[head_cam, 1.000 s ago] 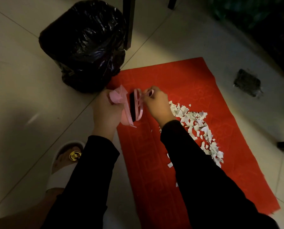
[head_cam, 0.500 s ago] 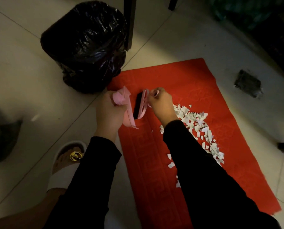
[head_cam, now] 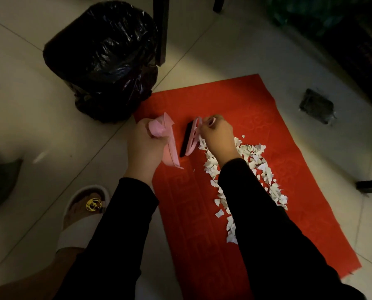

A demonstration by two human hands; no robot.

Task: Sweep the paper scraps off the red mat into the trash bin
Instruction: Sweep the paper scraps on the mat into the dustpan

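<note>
The small pink hand brush with black bristles, gripped by the right hand, has pulled apart from the pink plastic dustpan in the left hand, toward the white paper scraps.

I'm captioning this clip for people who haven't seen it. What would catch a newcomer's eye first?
The bright red mat on the pale tiled floor, with a band of white paper scraps along its right half. Above it, the left hand grips a pink dustpan and the right hand a pink brush. A black-bagged trash bin stands at the mat's upper-left corner.
</note>
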